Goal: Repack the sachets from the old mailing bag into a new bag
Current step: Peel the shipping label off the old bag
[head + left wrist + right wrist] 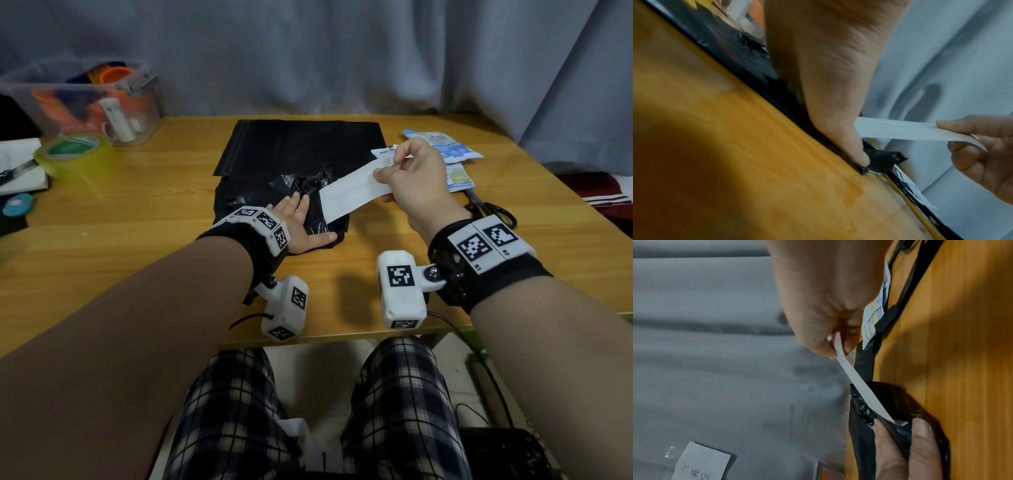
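A crumpled old black mailing bag lies mid-table. My left hand lies flat on it, fingers straight, pressing it down; the left wrist view shows the thumb pinning the bag's edge. My right hand hovers just right of it and pinches a white paper strip between thumb and fingers. The strip runs taut from that hand down to the bag, where its far end is still stuck. A flat new black bag lies behind. Blue-and-white sachets sit at the right.
Scissors lie right of my right wrist. A roll of clear tape and a clear plastic box of odds and ends stand at the back left, with papers at the left edge. A grey curtain hangs behind the table.
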`<state>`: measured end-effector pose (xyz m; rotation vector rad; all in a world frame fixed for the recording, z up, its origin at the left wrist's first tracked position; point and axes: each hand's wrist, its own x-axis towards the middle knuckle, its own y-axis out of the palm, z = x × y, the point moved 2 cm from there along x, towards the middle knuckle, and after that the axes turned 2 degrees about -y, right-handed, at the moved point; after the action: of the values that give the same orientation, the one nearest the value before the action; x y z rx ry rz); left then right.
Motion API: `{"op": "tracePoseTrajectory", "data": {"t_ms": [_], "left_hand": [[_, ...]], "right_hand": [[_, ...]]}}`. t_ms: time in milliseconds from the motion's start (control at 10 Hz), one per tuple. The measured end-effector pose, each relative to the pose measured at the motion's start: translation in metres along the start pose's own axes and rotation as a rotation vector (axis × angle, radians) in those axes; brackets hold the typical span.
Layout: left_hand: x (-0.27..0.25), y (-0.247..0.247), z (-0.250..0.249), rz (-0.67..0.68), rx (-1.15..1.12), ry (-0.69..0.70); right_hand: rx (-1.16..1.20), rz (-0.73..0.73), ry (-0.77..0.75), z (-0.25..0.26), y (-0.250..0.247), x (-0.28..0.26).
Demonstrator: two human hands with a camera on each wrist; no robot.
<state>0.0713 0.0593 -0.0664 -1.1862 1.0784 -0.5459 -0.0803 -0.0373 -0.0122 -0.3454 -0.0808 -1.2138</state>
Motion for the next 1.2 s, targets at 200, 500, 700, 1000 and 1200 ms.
{"op": "tracePoseTrajectory", "data": {"t_ms": [200, 500, 700, 1000, 1200], "left_hand": [[-0.002, 0.000, -0.001, -0.003, -0.006, 0.002], [-0.004, -0.002, -0.001, 0.000, -0.001, -0.001], [-0.002, -0.002, -0.001, -0.002, 0.006, -0.005], [0.001, 0.000, 0.000, -0.007, 0.020, -0.019], [0.001, -0.008, -0.005, -0.006, 0.032, -0.006]], "right_hand": [[0.076, -0.051, 0.038, -0.011, -0.004, -0.007], [0.102, -0.096, 0.048, -0.015, -0.006, -0.015], [0.120, -0.113, 0.042, -0.014, -0.007, -0.017], [0.159, -0.184, 0.061, -0.014, -0.018, -0.017], [0.234, -0.189, 0.042, 0.007, -0.050, 0.000]]}}
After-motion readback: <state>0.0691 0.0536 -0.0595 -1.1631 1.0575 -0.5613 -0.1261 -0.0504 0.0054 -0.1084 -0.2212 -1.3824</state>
